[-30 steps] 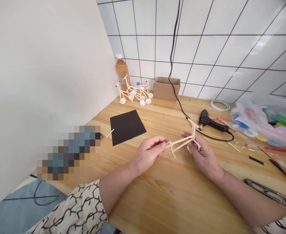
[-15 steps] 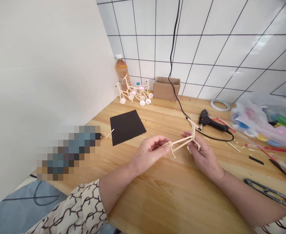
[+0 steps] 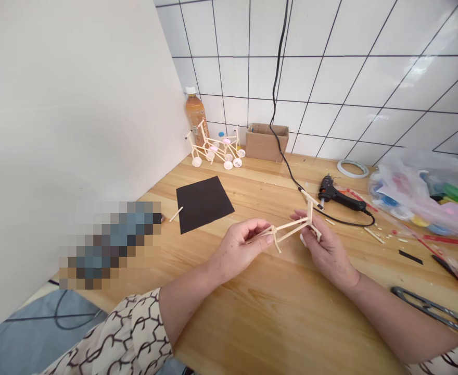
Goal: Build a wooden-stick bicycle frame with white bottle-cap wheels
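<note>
Pale wooden sticks, joined into a small bike-like stick frame [image 3: 309, 212], sit between the two hands in the head view, held above the bare-wood tabletop [image 3: 260, 312]. Left hand [image 3: 234, 245] pinches the frame's near-left end, thumb against fingers, with thin sticks running into the grip. Right hand [image 3: 325, 247] grips the opposite end by its forked sticks, thumb in front, fingers behind; a small white piece shows by that thumb, can't tell what it is. Upright post with dark-tipped crossbar rises over the right hand. Black sheet [image 3: 205, 200] lies flat beyond the left hand, a loose thin stick [image 3: 176, 214] overlapping its left edge. Far back, stick models [image 3: 213, 149] with round pale wheels stand in front of a bottle [image 3: 195, 112] of amber liquid; cardboard box [image 3: 266, 146] to their right, against the tiled wall [image 3: 232, 78]. Black cord [image 3: 278, 78] hangs down past the box. Beyond the right hand: black glue gun [image 3: 342, 197] on its side, tape roll [image 3: 353, 175] behind it, clear plastic bag [image 3: 393, 172] with coloured bits. Black strip [image 3: 410, 257] and metal scissors [image 3: 412, 301], partly behind the right forearm. Far left object is pixelated, unreadable.
</note>
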`<action>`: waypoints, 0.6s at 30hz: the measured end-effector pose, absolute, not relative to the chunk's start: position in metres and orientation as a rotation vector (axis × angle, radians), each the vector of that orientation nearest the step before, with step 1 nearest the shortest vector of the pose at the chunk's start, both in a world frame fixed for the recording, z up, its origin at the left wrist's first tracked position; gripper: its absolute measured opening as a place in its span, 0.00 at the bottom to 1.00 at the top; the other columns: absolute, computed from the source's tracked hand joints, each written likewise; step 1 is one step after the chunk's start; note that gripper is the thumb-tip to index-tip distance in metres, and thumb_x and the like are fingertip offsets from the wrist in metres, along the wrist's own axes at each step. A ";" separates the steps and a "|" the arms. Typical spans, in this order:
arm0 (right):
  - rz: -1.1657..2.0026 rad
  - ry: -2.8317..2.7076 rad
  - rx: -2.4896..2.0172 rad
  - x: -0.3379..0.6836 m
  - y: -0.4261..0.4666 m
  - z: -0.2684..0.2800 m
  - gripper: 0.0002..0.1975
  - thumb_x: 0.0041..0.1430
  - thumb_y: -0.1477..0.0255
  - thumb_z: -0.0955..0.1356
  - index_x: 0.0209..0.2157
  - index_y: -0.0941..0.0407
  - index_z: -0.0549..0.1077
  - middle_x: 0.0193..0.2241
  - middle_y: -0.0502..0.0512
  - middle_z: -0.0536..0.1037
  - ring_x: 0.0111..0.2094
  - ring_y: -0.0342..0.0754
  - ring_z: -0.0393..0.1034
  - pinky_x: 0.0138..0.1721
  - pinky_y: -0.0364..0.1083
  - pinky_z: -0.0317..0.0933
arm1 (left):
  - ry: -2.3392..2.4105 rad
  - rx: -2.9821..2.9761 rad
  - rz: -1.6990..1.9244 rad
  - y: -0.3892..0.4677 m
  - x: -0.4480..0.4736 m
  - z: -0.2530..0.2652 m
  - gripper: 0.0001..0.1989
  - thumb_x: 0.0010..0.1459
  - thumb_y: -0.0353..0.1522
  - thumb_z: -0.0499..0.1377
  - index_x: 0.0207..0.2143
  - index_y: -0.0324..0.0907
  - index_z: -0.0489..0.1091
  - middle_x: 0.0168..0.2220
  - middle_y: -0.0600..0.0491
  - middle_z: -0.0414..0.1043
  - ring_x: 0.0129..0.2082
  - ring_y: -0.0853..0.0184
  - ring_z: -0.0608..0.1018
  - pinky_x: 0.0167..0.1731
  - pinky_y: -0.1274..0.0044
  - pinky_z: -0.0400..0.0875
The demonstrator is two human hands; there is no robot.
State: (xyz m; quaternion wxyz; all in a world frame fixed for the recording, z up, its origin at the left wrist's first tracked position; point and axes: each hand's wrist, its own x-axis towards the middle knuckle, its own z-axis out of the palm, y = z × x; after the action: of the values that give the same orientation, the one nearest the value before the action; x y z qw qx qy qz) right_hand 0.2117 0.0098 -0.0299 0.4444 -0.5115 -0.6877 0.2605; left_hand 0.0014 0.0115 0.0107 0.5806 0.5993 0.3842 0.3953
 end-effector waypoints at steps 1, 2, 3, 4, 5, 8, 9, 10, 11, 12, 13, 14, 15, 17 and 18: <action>0.650 -1.705 -1.274 0.212 0.010 -0.030 0.16 0.64 0.67 0.59 0.52 0.51 0.65 0.50 0.58 0.73 0.50 0.52 0.67 0.49 0.56 0.63 | 0.896 1.406 0.925 0.011 0.001 0.011 0.08 0.55 0.34 0.59 0.36 0.39 0.70 0.29 0.55 0.70 0.28 0.74 0.70 0.29 0.80 0.64; 0.654 -1.704 -1.279 0.212 0.010 -0.030 0.16 0.64 0.67 0.59 0.52 0.51 0.65 0.50 0.58 0.72 0.50 0.52 0.67 0.49 0.56 0.63 | 0.894 1.411 0.928 0.011 0.001 0.011 0.08 0.55 0.34 0.59 0.36 0.39 0.70 0.29 0.55 0.70 0.27 0.74 0.69 0.29 0.80 0.64; 0.657 -1.706 -1.283 0.212 0.010 -0.030 0.16 0.64 0.67 0.59 0.52 0.50 0.65 0.50 0.58 0.72 0.50 0.52 0.67 0.49 0.56 0.63 | 0.893 1.415 0.931 0.011 0.001 0.011 0.08 0.55 0.34 0.59 0.36 0.39 0.70 0.29 0.55 0.70 0.27 0.74 0.69 0.29 0.80 0.64; 0.659 -1.708 -1.284 0.212 0.010 -0.030 0.16 0.64 0.67 0.59 0.52 0.50 0.65 0.51 0.58 0.72 0.50 0.52 0.67 0.49 0.57 0.63 | 0.894 1.419 0.933 0.011 0.001 0.010 0.08 0.55 0.35 0.59 0.36 0.39 0.70 0.29 0.55 0.69 0.27 0.74 0.69 0.29 0.80 0.63; 0.658 -1.708 -1.283 0.212 0.010 -0.030 0.16 0.64 0.67 0.59 0.52 0.50 0.65 0.51 0.58 0.72 0.51 0.52 0.66 0.49 0.57 0.63 | 0.896 1.420 0.936 0.011 0.001 0.010 0.08 0.55 0.35 0.59 0.36 0.39 0.70 0.28 0.55 0.69 0.27 0.74 0.69 0.29 0.80 0.63; 0.656 -1.707 -1.271 0.212 0.010 -0.030 0.16 0.63 0.68 0.59 0.52 0.50 0.65 0.51 0.58 0.72 0.52 0.52 0.66 0.51 0.57 0.62 | 0.905 1.422 0.939 0.012 0.001 0.010 0.09 0.56 0.35 0.59 0.36 0.39 0.70 0.28 0.55 0.69 0.27 0.74 0.68 0.28 0.80 0.63; 0.659 -1.707 -1.265 0.213 0.009 -0.030 0.16 0.63 0.68 0.60 0.52 0.51 0.65 0.51 0.58 0.72 0.52 0.52 0.65 0.51 0.57 0.61 | 0.906 1.425 0.934 0.012 0.001 0.009 0.09 0.56 0.35 0.59 0.36 0.39 0.70 0.28 0.55 0.68 0.27 0.74 0.68 0.28 0.80 0.63; 0.663 -1.708 -1.260 0.213 0.009 -0.030 0.16 0.63 0.68 0.60 0.52 0.51 0.65 0.51 0.58 0.71 0.53 0.52 0.65 0.52 0.57 0.60 | 0.908 1.427 0.930 0.012 0.001 0.009 0.09 0.56 0.35 0.59 0.36 0.39 0.70 0.28 0.56 0.68 0.27 0.74 0.68 0.28 0.80 0.63; 0.667 -1.708 -1.256 0.214 0.009 -0.031 0.16 0.63 0.68 0.60 0.52 0.51 0.65 0.51 0.58 0.71 0.53 0.52 0.64 0.53 0.57 0.59 | 0.908 1.428 0.927 0.012 0.001 0.009 0.09 0.56 0.35 0.59 0.36 0.39 0.70 0.28 0.56 0.68 0.27 0.74 0.68 0.29 0.80 0.63; 0.670 -1.708 -1.254 0.214 0.009 -0.031 0.17 0.63 0.68 0.61 0.53 0.51 0.64 0.52 0.59 0.71 0.53 0.52 0.64 0.53 0.57 0.59 | 0.906 1.428 0.923 0.012 0.001 0.009 0.09 0.56 0.35 0.59 0.36 0.39 0.70 0.28 0.56 0.68 0.27 0.74 0.68 0.29 0.80 0.63; 0.670 -1.708 -1.253 0.215 0.009 -0.031 0.17 0.62 0.68 0.61 0.53 0.51 0.64 0.52 0.59 0.71 0.53 0.52 0.65 0.54 0.57 0.58 | 0.904 1.424 0.921 0.012 0.001 0.009 0.09 0.56 0.35 0.59 0.36 0.39 0.70 0.28 0.56 0.68 0.27 0.74 0.68 0.29 0.80 0.62; 0.667 -1.708 -1.254 0.215 0.009 -0.031 0.17 0.62 0.68 0.61 0.53 0.51 0.64 0.51 0.59 0.71 0.53 0.52 0.65 0.54 0.57 0.58 | 0.903 1.418 0.919 0.012 0.001 0.009 0.09 0.56 0.35 0.59 0.36 0.39 0.70 0.28 0.56 0.68 0.27 0.74 0.68 0.29 0.80 0.62; 0.663 -1.711 -1.254 0.215 0.009 -0.032 0.18 0.62 0.68 0.62 0.53 0.51 0.63 0.51 0.59 0.71 0.53 0.52 0.65 0.54 0.57 0.58 | 0.903 1.411 0.919 0.012 0.001 0.008 0.09 0.56 0.36 0.59 0.36 0.39 0.70 0.28 0.56 0.68 0.27 0.74 0.68 0.30 0.81 0.62; 0.656 -1.719 -1.248 0.215 0.010 -0.032 0.19 0.61 0.68 0.62 0.54 0.51 0.63 0.52 0.59 0.71 0.53 0.52 0.65 0.55 0.57 0.57 | 0.904 1.398 0.922 0.012 0.001 0.008 0.10 0.56 0.36 0.59 0.36 0.39 0.70 0.29 0.56 0.68 0.28 0.74 0.68 0.30 0.81 0.63; 0.654 -1.722 -1.241 0.215 0.010 -0.032 0.19 0.61 0.68 0.63 0.54 0.51 0.62 0.52 0.59 0.70 0.53 0.52 0.64 0.55 0.57 0.57 | 0.904 1.392 0.926 0.012 0.002 0.008 0.10 0.55 0.36 0.59 0.36 0.38 0.70 0.29 0.56 0.68 0.28 0.74 0.68 0.31 0.81 0.63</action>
State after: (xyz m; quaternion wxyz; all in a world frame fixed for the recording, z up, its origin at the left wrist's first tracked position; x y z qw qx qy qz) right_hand 0.2150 0.0096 -0.0318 0.4441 -0.5006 -0.6947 0.2638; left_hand 0.0016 0.0122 0.0075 0.5815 0.5958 0.3870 0.3964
